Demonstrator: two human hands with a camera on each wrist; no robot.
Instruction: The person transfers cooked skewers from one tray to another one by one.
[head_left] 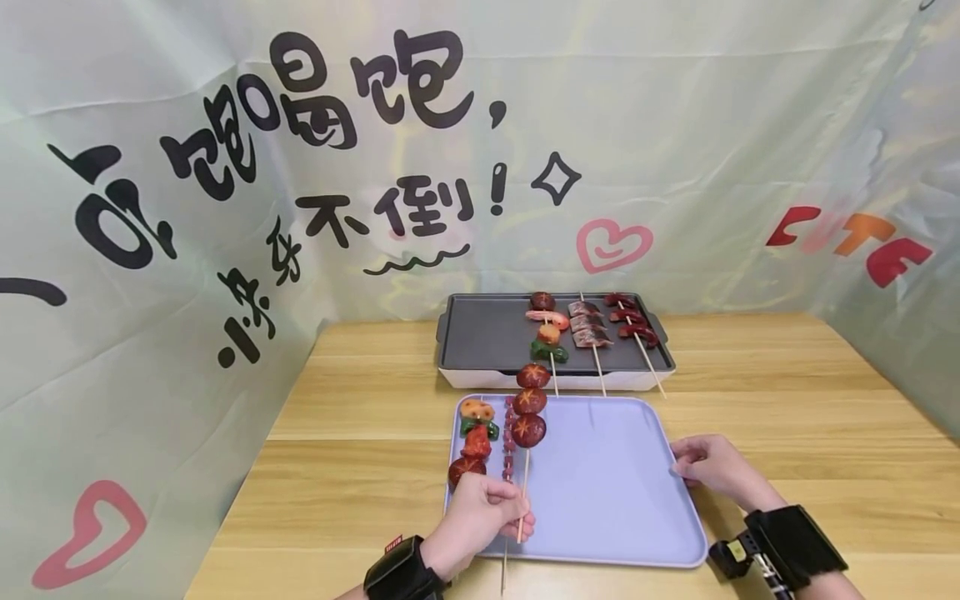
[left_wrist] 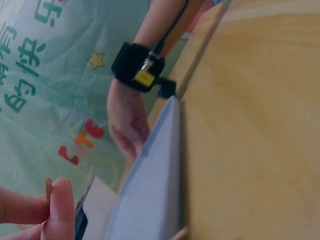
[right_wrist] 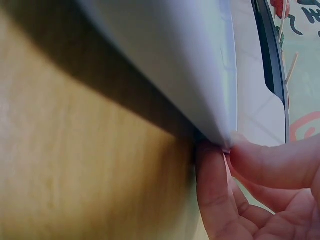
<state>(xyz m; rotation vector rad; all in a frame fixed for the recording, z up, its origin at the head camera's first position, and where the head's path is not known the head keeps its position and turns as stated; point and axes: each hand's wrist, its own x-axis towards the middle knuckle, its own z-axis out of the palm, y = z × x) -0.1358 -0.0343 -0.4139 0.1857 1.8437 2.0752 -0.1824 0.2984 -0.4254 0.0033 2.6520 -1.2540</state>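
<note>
My left hand [head_left: 478, 514] pinches the stick of a mushroom skewer [head_left: 530, 402] between thumb and fingers. Three brown caps with star cuts sit at its upper end, over the left part of a lilac tray [head_left: 603, 483]. In the left wrist view, the stick's end [left_wrist: 48, 190] shows between the fingertips. My right hand [head_left: 716, 468] grips the tray's right edge, thumb above and fingers below, as the right wrist view shows. A mixed skewer [head_left: 477, 442] and a skewer of small dark red pieces [head_left: 509, 433] lie along the tray's left side, partly hidden by my left hand.
Behind the tray stands a dark griddle [head_left: 483, 333] with a white base. On it are a mixed skewer with a shrimp [head_left: 548, 319], a skewer of silvery fish pieces [head_left: 587, 325] and a dark red skewer [head_left: 632, 319]. Printed cloth [head_left: 525, 100] encloses the wooden table [head_left: 360, 475].
</note>
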